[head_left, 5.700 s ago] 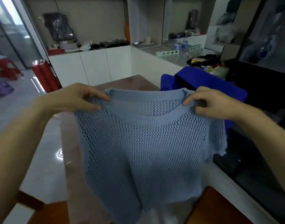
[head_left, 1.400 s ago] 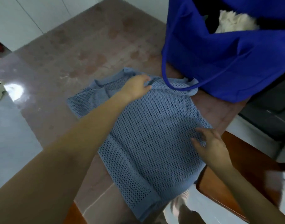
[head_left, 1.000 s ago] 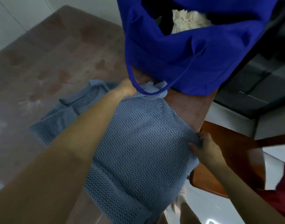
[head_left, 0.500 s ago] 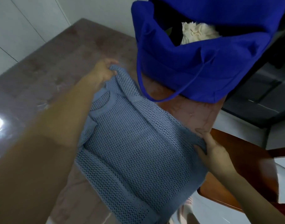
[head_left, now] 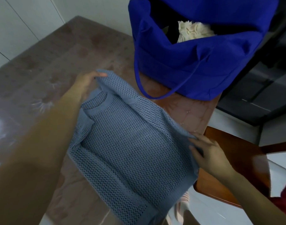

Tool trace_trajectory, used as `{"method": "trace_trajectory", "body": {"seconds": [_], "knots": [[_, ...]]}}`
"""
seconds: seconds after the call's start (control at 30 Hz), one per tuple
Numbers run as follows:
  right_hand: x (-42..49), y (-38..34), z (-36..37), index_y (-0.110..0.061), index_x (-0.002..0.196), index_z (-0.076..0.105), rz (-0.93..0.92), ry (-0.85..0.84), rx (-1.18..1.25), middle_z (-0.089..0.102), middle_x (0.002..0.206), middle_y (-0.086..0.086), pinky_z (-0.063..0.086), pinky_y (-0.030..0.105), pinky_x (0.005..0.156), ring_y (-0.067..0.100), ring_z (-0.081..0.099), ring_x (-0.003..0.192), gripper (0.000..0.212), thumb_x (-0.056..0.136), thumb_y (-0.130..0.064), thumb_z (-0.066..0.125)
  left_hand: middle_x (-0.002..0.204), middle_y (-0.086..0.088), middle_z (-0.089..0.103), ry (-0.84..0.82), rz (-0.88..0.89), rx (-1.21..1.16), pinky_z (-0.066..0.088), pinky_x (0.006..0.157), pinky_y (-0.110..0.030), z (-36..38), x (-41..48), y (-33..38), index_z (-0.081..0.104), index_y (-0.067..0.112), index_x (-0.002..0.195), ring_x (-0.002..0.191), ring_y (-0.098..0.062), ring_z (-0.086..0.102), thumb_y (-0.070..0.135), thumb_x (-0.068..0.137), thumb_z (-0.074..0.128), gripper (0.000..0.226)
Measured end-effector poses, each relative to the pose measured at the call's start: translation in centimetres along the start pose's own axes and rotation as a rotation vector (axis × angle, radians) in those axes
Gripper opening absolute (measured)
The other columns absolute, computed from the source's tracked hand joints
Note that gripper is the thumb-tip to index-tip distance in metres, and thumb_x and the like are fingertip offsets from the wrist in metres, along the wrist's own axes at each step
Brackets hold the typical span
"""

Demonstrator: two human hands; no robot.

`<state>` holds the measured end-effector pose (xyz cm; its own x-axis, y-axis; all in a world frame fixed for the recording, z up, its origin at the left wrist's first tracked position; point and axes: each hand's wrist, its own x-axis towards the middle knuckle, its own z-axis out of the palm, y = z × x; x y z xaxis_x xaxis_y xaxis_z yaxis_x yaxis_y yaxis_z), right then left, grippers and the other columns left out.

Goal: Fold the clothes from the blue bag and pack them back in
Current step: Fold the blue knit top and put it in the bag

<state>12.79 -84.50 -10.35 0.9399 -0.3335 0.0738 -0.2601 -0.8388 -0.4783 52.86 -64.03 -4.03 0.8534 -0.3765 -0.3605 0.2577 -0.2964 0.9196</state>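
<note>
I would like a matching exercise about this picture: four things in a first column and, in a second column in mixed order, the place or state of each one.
Column one
1. knit sweater
2. blue bag
3. cream garment
4. left hand

Column two
a. sits inside the open bag
b. grips the sweater at its shoulder end
c. lies on the table, one side folded in
d. stands open on the table, its strap hanging down

Right pairs: 1-c, 2-d, 3-a, 4-b.
</note>
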Motion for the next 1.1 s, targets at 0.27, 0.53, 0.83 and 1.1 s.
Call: {"method": "trace_trajectory", "body": {"seconds": [0.27, 0.53, 0.83, 1.1], "knots": [[-3.2, -2.1, 2.4, -0.038, 0.108, 0.065, -0.356, -0.360, -0.168, 0.061, 0.121, -0.006, 0.047, 0.036, 0.089, 0.010, 0.065, 0.098, 0.035, 0.079, -0.044, 0.048, 0.077, -0.017, 0.058, -0.045, -0.020, 0.960, 0.043, 0.070, -0.036, -6.3, 0.0, -8.4, 0.064, 0.006, 0.074, 0.074, -0.025, 0.053, 0.029, 0.089, 0.057, 0.028], [-2.5, -2.6, 3.1, -0.034, 0.144, 0.033, -0.314, -0.283, -0.212, 0.061, 0.112, -0.015, 0.049, 0.028, 0.084, 0.003, 0.060, 0.094, 0.068, 0.081, -0.049, 0.051, 0.078, -0.004, 0.052, 0.142, 0.014, 0.493, 0.053, 0.063, -0.033, -0.7, -1.5, -6.2, 0.056, 0.013, 0.092, 0.079, -0.024, 0.053, 0.025, 0.095, 0.054, 0.013], [-2.6, -2.4, 4.3, -0.028, 0.134, 0.049, -0.312, -0.187, -0.275, 0.063, 0.109, -0.012, 0.052, 0.028, 0.081, 0.006, 0.063, 0.090, 0.061, 0.078, -0.050, 0.047, 0.105, -0.010, 0.054, -0.022, -0.098, 0.584, 0.049, 0.082, -0.038, -0.1, -0.6, -6.3, 0.051, 0.010, 0.114, 0.091, -0.023, 0.052, 0.017, 0.090, 0.062, 0.027], [-2.6, -2.0, 5.0, -0.030, 0.108, 0.059, -0.260, -0.115, -0.149, 0.064, 0.082, -0.011, 0.053, 0.028, 0.079, 0.008, 0.063, 0.073, 0.033, 0.075, -0.030, 0.055, 0.094, 0.000, 0.064, 0.060, 0.054, 0.387, 0.048, 0.086, -0.034, -2.2, -1.6, -5.6, 0.067, 0.012, 0.094, 0.090, -0.017, 0.060, 0.042, 0.085, 0.066, 0.032]]}}
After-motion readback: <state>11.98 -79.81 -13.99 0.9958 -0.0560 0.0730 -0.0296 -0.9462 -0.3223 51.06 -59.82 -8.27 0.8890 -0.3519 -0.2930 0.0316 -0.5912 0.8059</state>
